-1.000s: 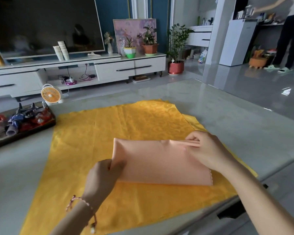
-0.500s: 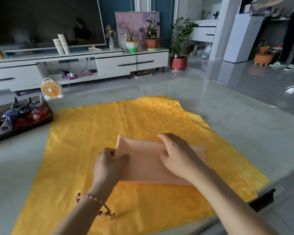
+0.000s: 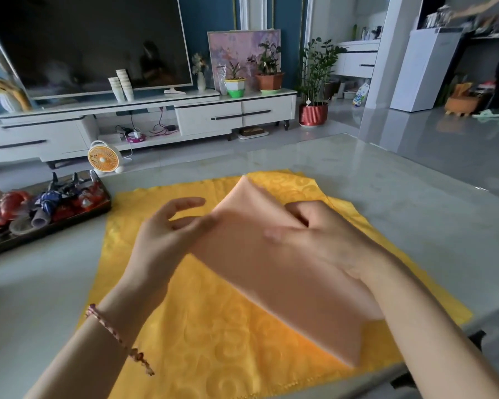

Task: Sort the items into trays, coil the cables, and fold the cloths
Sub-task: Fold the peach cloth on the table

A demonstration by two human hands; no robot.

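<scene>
Step in hand: folding the cloths. The peach cloth (image 3: 271, 277) looks already doubled into a long strip, so I judge it partway folded.
Where the cloth is: held up off the table (image 3: 415, 214), slanting from a far corner near the middle down to a near corner at the right. It hangs above the yellow cloth (image 3: 213, 326), which lies spread flat.
Left hand (image 3: 167, 237): pinches the strip's left edge between the thumb and lower fingers, with the forefinger lifted free (blur softens this, so the pinch is my reading).
Right hand (image 3: 332, 240): grasps the upper right edge, fingers curled over the top and the thumb pressed on the near face.
How the cloth looks: plain, matte and smooth, with no pattern. Its layers sit evenly and the far corner makes a clean point. It seems thin and likely to sag wherever it is not held.
Next move calls for: bringing the two ends together with corners matched, then laying the strip down and pressing it flat.
Left to do: the yellow cloth is not yet folded.
Tray (image 3: 41, 236): at the table's left, holding red and blue items, well apart from both cloths.
</scene>
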